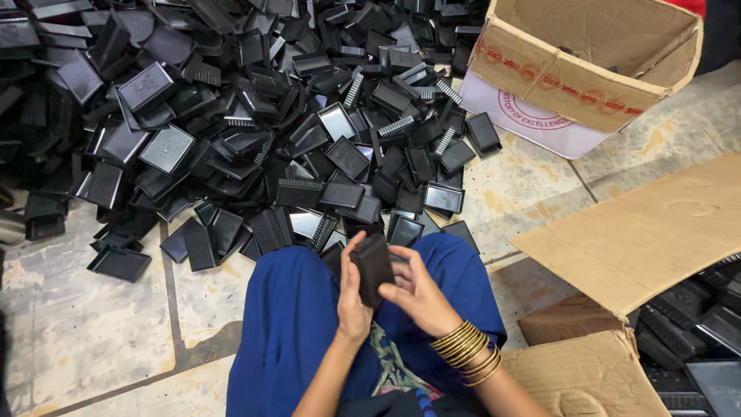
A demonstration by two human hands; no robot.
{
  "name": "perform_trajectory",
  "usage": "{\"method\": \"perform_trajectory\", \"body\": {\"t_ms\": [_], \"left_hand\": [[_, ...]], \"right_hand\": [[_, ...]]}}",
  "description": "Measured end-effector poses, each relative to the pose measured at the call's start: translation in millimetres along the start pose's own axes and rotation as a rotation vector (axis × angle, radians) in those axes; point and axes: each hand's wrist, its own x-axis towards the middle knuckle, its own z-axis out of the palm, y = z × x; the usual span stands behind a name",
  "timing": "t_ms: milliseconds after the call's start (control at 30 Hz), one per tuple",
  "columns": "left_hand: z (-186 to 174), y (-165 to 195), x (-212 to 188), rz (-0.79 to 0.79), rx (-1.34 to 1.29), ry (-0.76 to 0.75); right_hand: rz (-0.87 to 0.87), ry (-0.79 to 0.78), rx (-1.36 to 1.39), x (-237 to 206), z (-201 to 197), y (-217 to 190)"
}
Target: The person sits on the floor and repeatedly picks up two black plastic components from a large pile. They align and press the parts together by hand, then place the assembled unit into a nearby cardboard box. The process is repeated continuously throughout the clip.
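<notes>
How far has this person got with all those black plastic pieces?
Done so far: some black trays lie packed in the open carton at lower right. In hand: the left hand and right hand together hold one black plastic part over the lap. Left: a large heap of black trays covers the tiled floor, and the upper cardboard box shows almost nothing inside. Most remains.

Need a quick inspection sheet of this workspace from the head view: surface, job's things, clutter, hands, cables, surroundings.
Surface: stained tiled floor.
Job's things: black plastic part, held over the lap in blue cloth.
Clutter: big heap of black plastic parts spread across the floor.
Grippers: left hand and right hand both grip the part; gold bangles on the right wrist.
Cables: nothing seen.
Surroundings: open cardboard box ahead; second cardboard box at right, with black parts inside.
</notes>
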Motion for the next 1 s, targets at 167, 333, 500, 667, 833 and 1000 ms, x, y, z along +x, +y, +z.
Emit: {"method": "perform_trajectory", "body": {"t_ms": [167,333,500,667,833,1000], "left_hand": [[-15,3,6,0.312,0.429,0.201],[-24,-7,7,0.441,0.849,0.306],[-30,-14,9,0.448,0.76,0.328],[-25,-17,2,0.497,1.066,0.083],[-101,7,56,0.394,1.263,0.396],[-208,24,116,0.069,1.422,0.679]], "right_hand": [[-0.05,0.248,-0.634,-15,14,-47],[-0.387,0.151,-0.897,-26,35,-61],[-0.33,0.135,-0.877,-39,49,-46],[-0.019,0.235,-0.818,-53,5,-13],[-0.169,0.018,0.297,-113,-122,-46],[-0.313,-0.538,0.558,-155,-161,-106]]}}
